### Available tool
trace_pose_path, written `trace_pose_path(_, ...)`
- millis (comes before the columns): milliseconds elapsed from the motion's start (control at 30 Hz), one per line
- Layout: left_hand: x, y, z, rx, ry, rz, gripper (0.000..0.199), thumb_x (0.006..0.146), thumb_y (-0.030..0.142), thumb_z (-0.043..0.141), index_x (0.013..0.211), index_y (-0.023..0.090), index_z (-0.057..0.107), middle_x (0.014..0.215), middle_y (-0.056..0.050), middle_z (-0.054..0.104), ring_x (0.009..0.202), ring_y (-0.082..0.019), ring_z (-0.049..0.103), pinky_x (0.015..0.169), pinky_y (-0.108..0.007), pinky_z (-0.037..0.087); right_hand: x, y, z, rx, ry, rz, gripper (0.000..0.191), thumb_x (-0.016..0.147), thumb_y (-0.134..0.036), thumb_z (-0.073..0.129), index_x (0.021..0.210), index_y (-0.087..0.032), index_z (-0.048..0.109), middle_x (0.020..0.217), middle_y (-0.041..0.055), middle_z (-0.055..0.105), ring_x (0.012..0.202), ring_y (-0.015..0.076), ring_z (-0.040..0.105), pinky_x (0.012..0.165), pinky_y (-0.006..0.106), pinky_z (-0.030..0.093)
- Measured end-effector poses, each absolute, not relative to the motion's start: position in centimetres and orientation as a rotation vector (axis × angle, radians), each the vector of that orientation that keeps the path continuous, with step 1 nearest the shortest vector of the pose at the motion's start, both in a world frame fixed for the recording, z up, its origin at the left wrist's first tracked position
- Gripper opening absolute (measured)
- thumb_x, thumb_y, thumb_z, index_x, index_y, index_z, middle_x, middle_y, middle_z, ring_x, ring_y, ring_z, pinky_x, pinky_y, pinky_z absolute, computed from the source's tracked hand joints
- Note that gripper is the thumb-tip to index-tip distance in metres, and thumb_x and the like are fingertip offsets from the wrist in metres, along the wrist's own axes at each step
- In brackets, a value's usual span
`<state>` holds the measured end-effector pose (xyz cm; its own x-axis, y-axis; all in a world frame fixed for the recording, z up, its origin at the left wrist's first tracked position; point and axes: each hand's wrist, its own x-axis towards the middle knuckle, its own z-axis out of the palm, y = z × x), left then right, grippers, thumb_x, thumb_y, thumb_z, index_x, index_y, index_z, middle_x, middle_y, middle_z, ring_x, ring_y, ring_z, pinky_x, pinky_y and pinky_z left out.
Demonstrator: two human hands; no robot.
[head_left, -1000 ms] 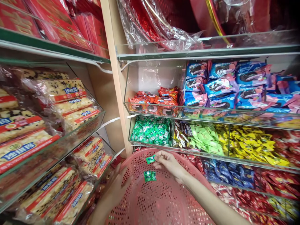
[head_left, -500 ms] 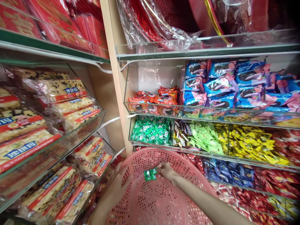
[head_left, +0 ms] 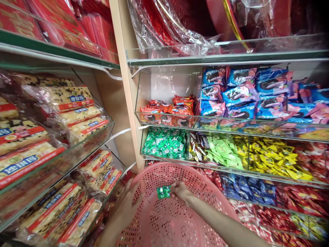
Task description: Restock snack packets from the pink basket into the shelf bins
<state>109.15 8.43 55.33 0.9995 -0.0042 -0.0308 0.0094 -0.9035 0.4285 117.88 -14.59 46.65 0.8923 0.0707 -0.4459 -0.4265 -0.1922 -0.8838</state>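
Observation:
A pink perforated basket (head_left: 177,224) fills the lower middle of the head view. Over its inside, my right hand (head_left: 180,190) pinches a small green candy packet (head_left: 163,192) by its right end. My left hand (head_left: 128,199) is at the basket's left rim, fingers spread apart, with nothing seen in it. Just beyond the far rim, a clear bin holds a pile of similar green candies (head_left: 166,142).
Glass shelves (head_left: 218,120) stand ahead, with orange packs (head_left: 180,109), blue packs (head_left: 240,92), light green candies (head_left: 223,151) and yellow candies (head_left: 272,157). On the left, shelves with wrapped bars (head_left: 74,99) come close to my left arm.
The green packet and my right hand have shifted very slightly, and the packet lies a little more level. The shelves have moved slightly left in view.

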Motion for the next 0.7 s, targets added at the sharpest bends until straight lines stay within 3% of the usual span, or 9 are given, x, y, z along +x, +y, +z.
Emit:
trace_pose_path(133, 109.1, 8.4, 55.4, 2.709, 0.01, -0.061, 0.059, 0.085, 0.05, 0.03, 0.133, 0.018, 0.042, 0.145, -0.009, 0.028, 0.135, -0.029, 0.019, 0.109, -0.045, 0.02, 118.2, -14.8, 46.3, -1.71, 0.274, 0.447, 0.012, 0.074, -0.018, 0.051, 0.065, -0.019, 0.044, 0.039, -0.0055, 0.049, 0.03, 0.0065, 0.034, 0.033, 0.017, 0.02)
trace_pose_path(300, 109.1, 8.3, 55.7, 2.71, 0.021, -0.066, 0.058, 0.085, 0.049, 0.031, 0.132, 0.019, 0.043, 0.145, -0.008, 0.027, 0.134, -0.03, 0.02, 0.108, -0.047, 0.021, 118.4, -14.8, 45.3, -1.744, 0.226, 0.413, 0.013, 0.072, -0.024, 0.055, 0.064, -0.019, 0.046, 0.042, -0.0051, 0.051, 0.032, 0.0072, 0.037, 0.035, 0.018, 0.027)
trace_pose_path(533, 109.1, 8.4, 55.9, 2.718, -0.012, -0.063, 0.059, 0.085, 0.051, 0.03, 0.133, 0.018, 0.041, 0.146, -0.009, 0.026, 0.135, -0.03, 0.018, 0.108, -0.047, 0.02, 118.7, -14.6, 44.2, -1.978, 0.14, 0.207, 0.039, 0.064, -0.044, 0.065, 0.05, -0.021, 0.037, 0.04, -0.005, 0.044, 0.04, 0.0099, 0.042, 0.043, 0.022, 0.031)
trace_pose_path(700, 109.2, 8.6, 55.5, 2.718, -0.037, -0.048, 0.058, 0.085, 0.05, 0.031, 0.132, 0.019, 0.043, 0.146, -0.009, 0.027, 0.136, -0.029, 0.016, 0.109, -0.047, 0.02, 118.2, -14.3, 46.0, -2.213, 0.037, 0.02, 0.041, 0.077, -0.043, 0.052, 0.047, -0.021, 0.034, 0.043, -0.0037, 0.041, 0.046, 0.01, 0.042, 0.048, 0.022, 0.028)
